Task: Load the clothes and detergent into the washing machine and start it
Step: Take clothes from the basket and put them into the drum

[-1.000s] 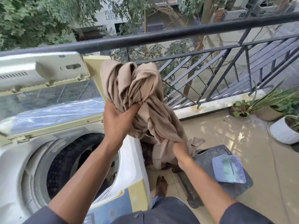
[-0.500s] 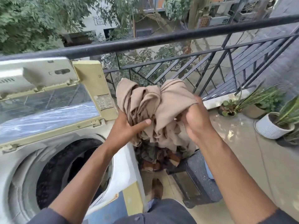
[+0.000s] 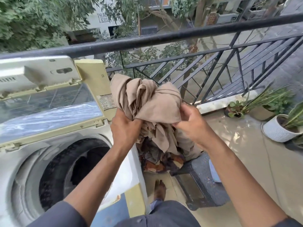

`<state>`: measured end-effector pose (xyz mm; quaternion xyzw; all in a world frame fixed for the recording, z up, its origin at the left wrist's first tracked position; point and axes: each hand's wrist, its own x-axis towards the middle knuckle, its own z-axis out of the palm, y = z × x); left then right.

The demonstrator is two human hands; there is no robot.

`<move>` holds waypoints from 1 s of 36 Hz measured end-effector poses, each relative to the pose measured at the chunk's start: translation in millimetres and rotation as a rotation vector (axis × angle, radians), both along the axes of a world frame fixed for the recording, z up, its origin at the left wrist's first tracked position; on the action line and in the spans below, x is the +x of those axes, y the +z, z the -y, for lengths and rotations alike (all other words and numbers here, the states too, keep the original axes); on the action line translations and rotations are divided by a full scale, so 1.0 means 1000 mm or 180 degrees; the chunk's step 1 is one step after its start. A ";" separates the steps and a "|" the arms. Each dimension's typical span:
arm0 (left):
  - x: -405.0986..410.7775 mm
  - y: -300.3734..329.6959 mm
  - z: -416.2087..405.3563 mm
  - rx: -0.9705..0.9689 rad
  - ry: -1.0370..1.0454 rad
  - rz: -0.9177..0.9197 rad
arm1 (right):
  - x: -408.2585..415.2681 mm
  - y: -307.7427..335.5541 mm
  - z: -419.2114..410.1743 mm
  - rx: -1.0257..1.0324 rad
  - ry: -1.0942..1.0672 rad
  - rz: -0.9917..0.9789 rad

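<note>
A bunched beige garment (image 3: 147, 102) hangs in the air just right of the top-loading washing machine (image 3: 54, 145). My left hand (image 3: 124, 128) grips its lower left folds. My right hand (image 3: 190, 123) pinches its right edge. The machine's lid (image 3: 49, 99) stands raised and the dark drum opening (image 3: 72, 169) lies below and left of my hands. More clothes, dark and patterned (image 3: 160, 161), lie piled on a dark stool (image 3: 201, 179) under the garment. A pale blue packet (image 3: 214, 174) peeks out on the stool behind my right forearm.
A black balcony railing (image 3: 164, 38) runs across just behind the machine and garment. Potted plants (image 3: 278, 125) stand on the tiled floor at the right. My bare foot (image 3: 159, 188) rests between the machine and the stool.
My right hand has come up from the garment's hanging lower end to its top right edge. The garment is now gathered into a tighter bundle and held lower, between both hands.
</note>
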<state>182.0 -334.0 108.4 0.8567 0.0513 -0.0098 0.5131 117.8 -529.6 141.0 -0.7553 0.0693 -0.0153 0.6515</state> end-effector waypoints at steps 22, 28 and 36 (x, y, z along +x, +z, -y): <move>0.008 0.045 -0.039 -0.0559 0.0039 0.0559 | 0.006 -0.176 0.023 -0.2104 -0.0626 -0.2058; 0.011 0.030 -0.046 0.0024 0.0207 0.0274 | 0.001 -0.086 0.027 -0.2307 -0.0967 -0.2131; 0.001 0.031 -0.025 0.0405 0.0006 0.0079 | -0.002 0.030 0.018 -0.2077 -0.0974 -0.1133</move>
